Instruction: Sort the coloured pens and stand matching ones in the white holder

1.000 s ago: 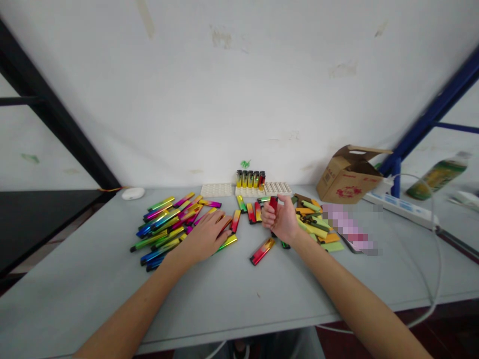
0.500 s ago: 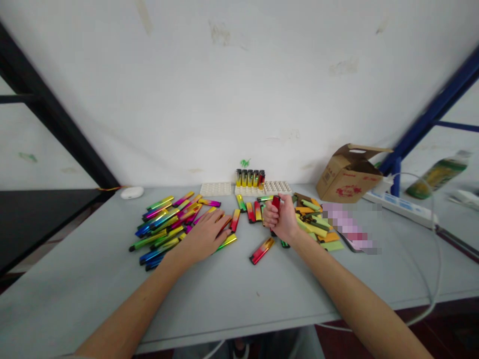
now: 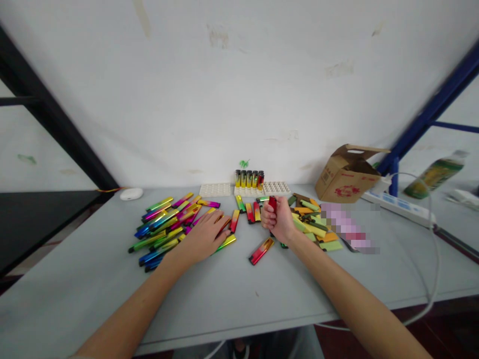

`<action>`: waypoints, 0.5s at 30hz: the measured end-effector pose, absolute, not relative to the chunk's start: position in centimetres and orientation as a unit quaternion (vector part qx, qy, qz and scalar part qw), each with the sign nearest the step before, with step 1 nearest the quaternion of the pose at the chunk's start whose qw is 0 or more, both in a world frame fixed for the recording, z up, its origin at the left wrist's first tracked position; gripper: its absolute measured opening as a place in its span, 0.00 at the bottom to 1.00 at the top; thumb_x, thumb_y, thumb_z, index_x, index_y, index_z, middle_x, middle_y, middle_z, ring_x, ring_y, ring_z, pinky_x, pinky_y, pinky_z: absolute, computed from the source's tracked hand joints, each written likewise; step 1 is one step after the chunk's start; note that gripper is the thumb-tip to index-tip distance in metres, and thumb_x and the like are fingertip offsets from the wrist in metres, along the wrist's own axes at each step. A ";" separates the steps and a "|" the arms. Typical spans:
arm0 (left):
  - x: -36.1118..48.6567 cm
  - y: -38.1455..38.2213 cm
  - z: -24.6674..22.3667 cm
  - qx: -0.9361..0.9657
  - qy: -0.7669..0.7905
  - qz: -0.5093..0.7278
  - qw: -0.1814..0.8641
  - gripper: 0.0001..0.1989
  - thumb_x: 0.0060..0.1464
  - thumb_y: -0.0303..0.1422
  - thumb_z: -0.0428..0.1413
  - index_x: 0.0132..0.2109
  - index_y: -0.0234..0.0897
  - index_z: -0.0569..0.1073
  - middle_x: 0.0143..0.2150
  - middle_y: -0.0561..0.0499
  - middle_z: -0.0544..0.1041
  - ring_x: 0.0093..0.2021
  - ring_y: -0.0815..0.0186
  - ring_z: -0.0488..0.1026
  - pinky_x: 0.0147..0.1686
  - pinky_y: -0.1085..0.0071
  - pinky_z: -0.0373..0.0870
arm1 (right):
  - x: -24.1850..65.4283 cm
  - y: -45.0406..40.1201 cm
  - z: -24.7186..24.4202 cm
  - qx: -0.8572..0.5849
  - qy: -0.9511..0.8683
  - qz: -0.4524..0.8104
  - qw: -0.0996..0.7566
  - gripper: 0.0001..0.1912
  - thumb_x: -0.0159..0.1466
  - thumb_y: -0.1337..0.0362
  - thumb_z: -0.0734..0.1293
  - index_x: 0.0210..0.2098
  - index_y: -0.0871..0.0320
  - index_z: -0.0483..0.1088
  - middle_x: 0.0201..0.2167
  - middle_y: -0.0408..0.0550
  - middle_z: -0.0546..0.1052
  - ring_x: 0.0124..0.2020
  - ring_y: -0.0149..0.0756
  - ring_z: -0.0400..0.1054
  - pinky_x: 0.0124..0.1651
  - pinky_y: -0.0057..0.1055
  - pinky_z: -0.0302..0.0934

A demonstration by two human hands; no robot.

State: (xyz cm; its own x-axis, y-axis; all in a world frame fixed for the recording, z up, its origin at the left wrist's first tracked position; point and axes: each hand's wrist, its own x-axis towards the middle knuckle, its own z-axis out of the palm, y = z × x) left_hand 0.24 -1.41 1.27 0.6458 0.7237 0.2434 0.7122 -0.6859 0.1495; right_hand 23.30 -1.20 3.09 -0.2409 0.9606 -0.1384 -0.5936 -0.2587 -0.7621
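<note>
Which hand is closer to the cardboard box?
Right. The right hand grips a red lighter left of the box; the left hand is farther left, at the lighter pile.

bare L hand [image 3: 206,232], bare R hand [image 3: 280,218], bare forearms [image 3: 337,279], greyish trousers [image 3: 307,341], dk shoe [image 3: 238,345] w/ wht trim, partly hidden

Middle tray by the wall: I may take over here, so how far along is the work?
Looks done: lighters stand upright in the middle tray. In hand: the right hand grips a red lighter; the left hand rests on the colourful pile. Apparently left: that loose pile; no lighters stand in the left tray or right tray.
</note>
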 end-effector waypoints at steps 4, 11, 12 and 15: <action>0.3 -1.5 1.3 0.906 0.389 0.166 0.031 0.16 0.64 0.39 0.44 0.51 0.38 0.70 0.49 0.43 0.70 0.51 0.56 0.66 0.54 0.56 0.64 | 23.3 -1.2 2.9 -0.318 -0.307 0.731 0.521 0.19 0.62 0.55 0.50 0.17 0.55 0.50 0.13 0.33 0.45 0.14 0.25 0.33 0.14 0.22 0.34; 0.2 -1.4 1.2 0.906 0.392 0.156 0.032 0.16 0.64 0.38 0.44 0.50 0.37 0.70 0.49 0.42 0.69 0.52 0.55 0.66 0.53 0.57 0.64 | 23.0 -1.2 2.8 -0.354 -0.339 0.694 0.528 0.18 0.61 0.55 0.51 0.17 0.55 0.50 0.14 0.33 0.44 0.15 0.25 0.32 0.15 0.22 0.33; 0.2 -1.4 1.2 0.906 0.392 0.155 0.031 0.16 0.64 0.38 0.44 0.50 0.37 0.70 0.49 0.42 0.69 0.52 0.55 0.66 0.53 0.56 0.64 | 23.0 -1.2 2.8 -0.363 -0.343 0.686 0.529 0.18 0.61 0.55 0.51 0.17 0.55 0.50 0.13 0.33 0.44 0.15 0.25 0.32 0.15 0.22 0.33; 0.2 -1.3 1.2 0.907 0.395 0.143 0.028 0.16 0.64 0.38 0.44 0.51 0.37 0.70 0.50 0.42 0.69 0.52 0.55 0.65 0.54 0.56 0.63 | 22.9 -1.4 2.8 -0.373 -0.353 0.670 0.536 0.18 0.61 0.54 0.52 0.18 0.55 0.51 0.13 0.33 0.44 0.15 0.25 0.33 0.15 0.22 0.34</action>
